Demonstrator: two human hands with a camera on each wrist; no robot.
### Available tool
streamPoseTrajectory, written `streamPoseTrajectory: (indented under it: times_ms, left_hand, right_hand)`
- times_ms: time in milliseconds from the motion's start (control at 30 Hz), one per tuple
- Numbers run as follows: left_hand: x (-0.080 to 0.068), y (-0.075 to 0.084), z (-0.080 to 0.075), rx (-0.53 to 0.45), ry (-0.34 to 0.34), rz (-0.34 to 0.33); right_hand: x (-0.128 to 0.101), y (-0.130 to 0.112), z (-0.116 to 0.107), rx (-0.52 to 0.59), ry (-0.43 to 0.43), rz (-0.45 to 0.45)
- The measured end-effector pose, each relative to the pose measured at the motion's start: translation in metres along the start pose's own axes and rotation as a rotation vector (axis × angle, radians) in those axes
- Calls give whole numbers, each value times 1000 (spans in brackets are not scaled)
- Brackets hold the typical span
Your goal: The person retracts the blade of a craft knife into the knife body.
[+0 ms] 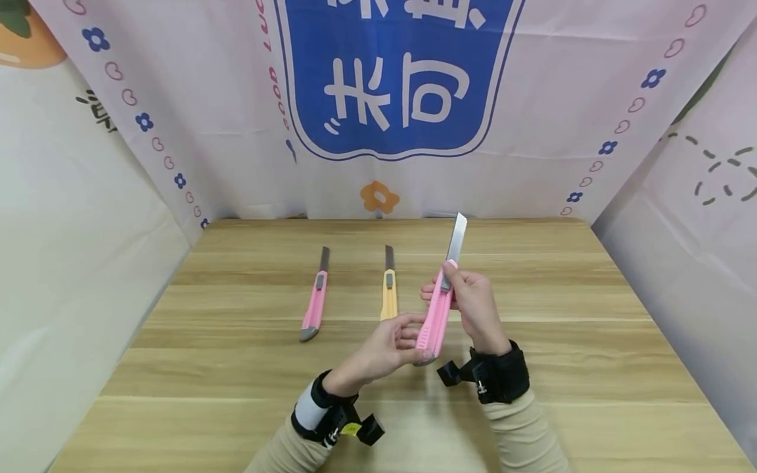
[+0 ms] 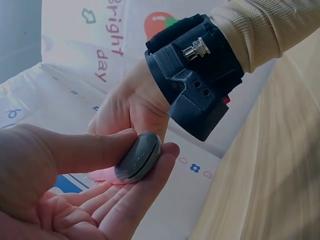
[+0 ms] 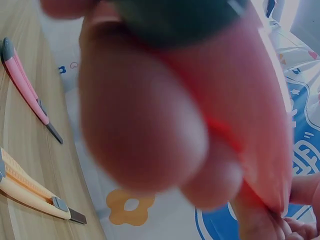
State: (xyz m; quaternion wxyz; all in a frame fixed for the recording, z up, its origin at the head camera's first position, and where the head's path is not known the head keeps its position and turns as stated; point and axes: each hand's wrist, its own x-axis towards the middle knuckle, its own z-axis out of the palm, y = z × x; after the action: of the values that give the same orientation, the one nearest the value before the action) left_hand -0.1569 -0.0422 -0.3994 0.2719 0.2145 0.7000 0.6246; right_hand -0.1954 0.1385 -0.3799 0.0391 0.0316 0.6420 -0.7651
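Observation:
Both hands hold a pink utility knife [image 1: 435, 318] above the wooden table [image 1: 236, 374], its long blade [image 1: 457, 238] extended and pointing up and away. My left hand [image 1: 395, 343] pinches the grey butt end [image 2: 138, 157] between thumb and fingers. My right hand [image 1: 467, 299] grips the upper handle, thumb on the slider. In the right wrist view the fingers [image 3: 145, 125] fill the frame, blurred. A second pink knife [image 1: 315, 304] and a yellow knife [image 1: 388, 293] lie on the table further back, blades partly out.
Printed cloth walls [image 1: 390, 98] close in the table at the back and both sides. The two lying knives [image 3: 30, 95] sit left of my hands, parallel to each other. Black camera mounts are strapped to both wrists [image 1: 493, 378].

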Motion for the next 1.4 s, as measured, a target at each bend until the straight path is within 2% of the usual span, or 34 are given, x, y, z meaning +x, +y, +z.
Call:
streamPoseTrajectory:
  times_ms: [367,1000,1400]
  left_hand:
    - [0,1,-2,0,-2,-12]
    - [-1,2,-5,17,-28,14]
    - [1,1,-5,34,2,0]
  right_hand:
    - [-2,1,-1,38,-22,-55]
    - [-2,1,-1,30,-31,-28]
    - [-2,-1,-1,-13,-46,-6]
